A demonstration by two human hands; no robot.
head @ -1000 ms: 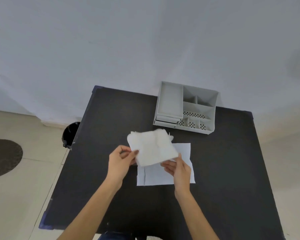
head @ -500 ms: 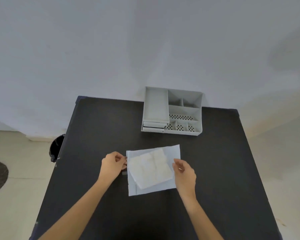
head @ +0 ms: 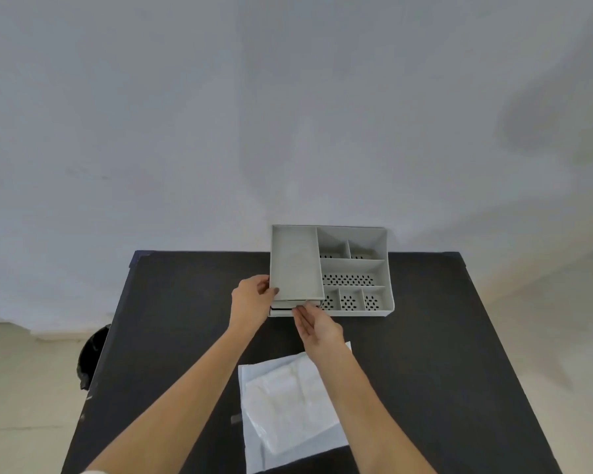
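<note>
Gripped by neither hand, the folded tissue (head: 288, 412) lies nearest on its paper sheet (head: 254, 451); beyond it the right hand (head: 317, 328) sets nearly straight fingers to the front of the small drawer (head: 280, 312) — touching, not clasping — while the left hand (head: 250, 299) curls round the left wall of the grey organiser (head: 389, 295) at the far side of the table (head: 172, 319). With so shallow a purchase the fingertips may slip off, and if the left hand slackens, a pull could drag the whole organiser forward.

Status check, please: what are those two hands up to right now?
Left hand grips organizer corner. Right hand touches its drawer. Gauze lies nearer, nothing blocking.
</note>
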